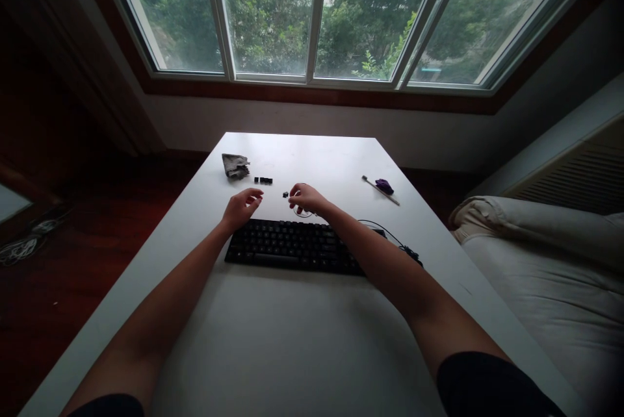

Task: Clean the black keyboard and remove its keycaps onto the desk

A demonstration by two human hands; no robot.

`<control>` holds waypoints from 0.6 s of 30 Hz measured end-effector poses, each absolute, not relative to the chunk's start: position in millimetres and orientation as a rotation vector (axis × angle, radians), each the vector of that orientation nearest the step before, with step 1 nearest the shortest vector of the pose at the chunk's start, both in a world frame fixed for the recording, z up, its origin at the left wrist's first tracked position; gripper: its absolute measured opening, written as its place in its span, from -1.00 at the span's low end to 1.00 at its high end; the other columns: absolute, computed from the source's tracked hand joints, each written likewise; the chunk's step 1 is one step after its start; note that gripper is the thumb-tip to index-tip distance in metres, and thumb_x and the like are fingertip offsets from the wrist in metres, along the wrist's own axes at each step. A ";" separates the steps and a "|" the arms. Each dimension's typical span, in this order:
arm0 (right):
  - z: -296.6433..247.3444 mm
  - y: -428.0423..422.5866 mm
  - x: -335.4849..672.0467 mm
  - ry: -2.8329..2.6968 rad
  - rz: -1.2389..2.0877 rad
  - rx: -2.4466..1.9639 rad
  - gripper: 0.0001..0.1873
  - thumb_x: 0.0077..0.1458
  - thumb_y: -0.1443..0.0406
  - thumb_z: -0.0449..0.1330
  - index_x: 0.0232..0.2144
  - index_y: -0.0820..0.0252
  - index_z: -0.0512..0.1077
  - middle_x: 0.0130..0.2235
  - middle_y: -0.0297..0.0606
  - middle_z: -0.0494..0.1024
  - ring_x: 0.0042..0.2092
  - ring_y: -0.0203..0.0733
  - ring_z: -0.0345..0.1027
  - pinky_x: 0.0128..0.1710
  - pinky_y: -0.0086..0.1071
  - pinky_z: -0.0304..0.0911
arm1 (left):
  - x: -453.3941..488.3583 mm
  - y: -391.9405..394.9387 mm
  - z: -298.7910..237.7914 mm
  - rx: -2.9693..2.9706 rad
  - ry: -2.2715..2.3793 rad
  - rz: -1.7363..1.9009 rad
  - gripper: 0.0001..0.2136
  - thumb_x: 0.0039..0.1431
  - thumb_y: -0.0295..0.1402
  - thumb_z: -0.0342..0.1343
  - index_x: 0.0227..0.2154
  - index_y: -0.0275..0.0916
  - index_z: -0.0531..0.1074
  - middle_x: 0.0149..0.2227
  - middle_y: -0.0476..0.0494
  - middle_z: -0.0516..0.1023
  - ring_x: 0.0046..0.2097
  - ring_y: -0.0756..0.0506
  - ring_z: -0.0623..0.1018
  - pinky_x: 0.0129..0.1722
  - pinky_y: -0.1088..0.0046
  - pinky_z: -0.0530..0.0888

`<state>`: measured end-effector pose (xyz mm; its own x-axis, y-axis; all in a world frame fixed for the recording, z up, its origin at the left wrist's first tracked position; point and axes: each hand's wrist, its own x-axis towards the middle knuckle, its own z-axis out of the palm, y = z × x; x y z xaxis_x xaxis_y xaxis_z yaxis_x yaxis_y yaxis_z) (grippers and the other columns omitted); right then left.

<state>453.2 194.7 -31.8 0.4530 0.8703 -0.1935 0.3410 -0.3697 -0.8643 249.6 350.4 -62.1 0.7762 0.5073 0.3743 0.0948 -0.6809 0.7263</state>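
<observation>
On the far left of my white table (273, 332) lies a crumpled grey cloth (235, 167), set back where it seems to be out of my hands' way; nearer me, my left hand (242, 206) hovers by the keyboard's back left corner, fingers loosely curled and parted, with nothing visible in them; just beyond, small black pieces (263, 180) sit in a row, probably so they stay together; the black keyboard (287, 245) lies flat below both hands, its keys towards me, which suits reaching over it; a single black piece (285, 195) is right by my right hand (294, 199), whose fingers are bent close together, though I cannot tell whether they grip it; a thin loop (302, 214) shows beneath that hand; my hands are apart; farther right, a slim brush (394, 200) lies against a purple bundle (384, 186), seemingly parked within reach.
</observation>
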 end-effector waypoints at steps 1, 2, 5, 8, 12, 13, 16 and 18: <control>-31.3 200.6 458.2 -0.992 0.864 -1.938 -0.77 0.03 0.38 0.31 -0.27 0.23 0.35 -0.45 -0.23 0.62 -0.60 -0.30 0.40 -0.66 -0.53 0.11 | 248.1 357.1 -66.3 2.224 0.480 0.736 -0.69 0.20 -0.17 0.09 -0.07 -0.18 0.50 -0.14 -0.16 0.62 -0.20 -0.11 0.59 -0.12 0.31 0.52; -31.4 207.0 462.6 -0.974 0.873 -1.950 -0.78 0.03 0.38 0.31 -0.28 0.23 0.35 -0.47 -0.22 0.62 -0.61 -0.30 0.38 -0.67 -0.53 0.08 | 246.4 363.5 -70.7 2.205 0.514 0.735 -0.69 0.18 -0.16 0.10 -0.09 -0.17 0.51 -0.15 -0.16 0.62 -0.21 -0.11 0.60 -0.12 0.31 0.52; -34.1 227.4 472.9 -0.980 0.870 -1.964 -0.84 0.05 0.37 0.29 -0.36 0.25 0.36 -0.49 -0.20 0.60 -0.63 -0.34 0.33 -0.69 -0.52 0.03 | 240.8 380.3 -83.3 2.166 0.600 0.722 -0.69 0.16 -0.13 0.12 -0.12 -0.16 0.52 -0.17 -0.15 0.63 -0.25 -0.10 0.60 -0.16 0.34 0.52; -40.6 246.4 479.3 -1.026 0.831 -2.024 -0.87 0.05 0.34 0.28 -0.43 0.26 0.38 -0.50 -0.18 0.59 -0.64 -0.35 0.29 -0.69 -0.50 0.04 | 236.3 391.3 -91.8 2.139 0.654 0.707 -0.68 0.15 -0.12 0.12 -0.13 -0.17 0.53 -0.19 -0.15 0.63 -0.27 -0.10 0.60 -0.21 0.37 0.52; -52.7 264.8 484.3 -1.120 0.744 -2.138 -0.86 0.05 0.34 0.28 -0.47 0.27 0.40 -0.53 -0.19 0.56 -0.63 -0.35 0.30 -0.62 -0.48 0.12 | 233.9 397.7 -95.4 2.165 0.654 0.693 -0.68 0.16 -0.14 0.09 -0.11 -0.17 0.52 -0.20 -0.14 0.63 -0.26 -0.10 0.59 -0.21 0.38 0.50; -55.9 268.1 485.3 -1.140 0.719 -2.159 -0.86 0.06 0.34 0.28 -0.48 0.27 0.40 -0.54 -0.20 0.56 -0.63 -0.34 0.30 -0.60 -0.47 0.14 | 233.8 398.4 -95.5 2.182 0.650 0.690 -0.69 0.16 -0.14 0.09 -0.11 -0.16 0.52 -0.20 -0.14 0.63 -0.26 -0.10 0.58 -0.20 0.38 0.50; -64.8 275.9 487.9 -1.165 0.664 -2.212 -0.86 0.07 0.31 0.28 -0.46 0.26 0.41 -0.53 -0.20 0.54 -0.59 -0.31 0.33 -0.55 -0.46 0.17 | 233.9 399.5 -95.3 2.230 0.647 0.675 -0.70 0.17 -0.16 0.10 -0.11 -0.15 0.53 -0.21 -0.11 0.63 -0.25 -0.10 0.57 -0.20 0.38 0.48; -69.7 279.9 489.5 -1.183 0.626 -2.252 -0.85 0.08 0.27 0.28 -0.43 0.25 0.41 -0.49 -0.18 0.55 -0.54 -0.28 0.36 -0.52 -0.45 0.18 | 234.3 399.5 -95.0 2.249 0.651 0.666 -0.71 0.17 -0.17 0.09 -0.11 -0.14 0.53 -0.23 -0.10 0.63 -0.26 -0.10 0.56 -0.20 0.38 0.46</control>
<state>489.5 279.9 -69.7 0.5127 0.8439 -0.1582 0.6055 -0.4860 -0.6302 234.3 399.5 -95.0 0.7424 0.6127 0.2711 0.2570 -0.6341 0.7293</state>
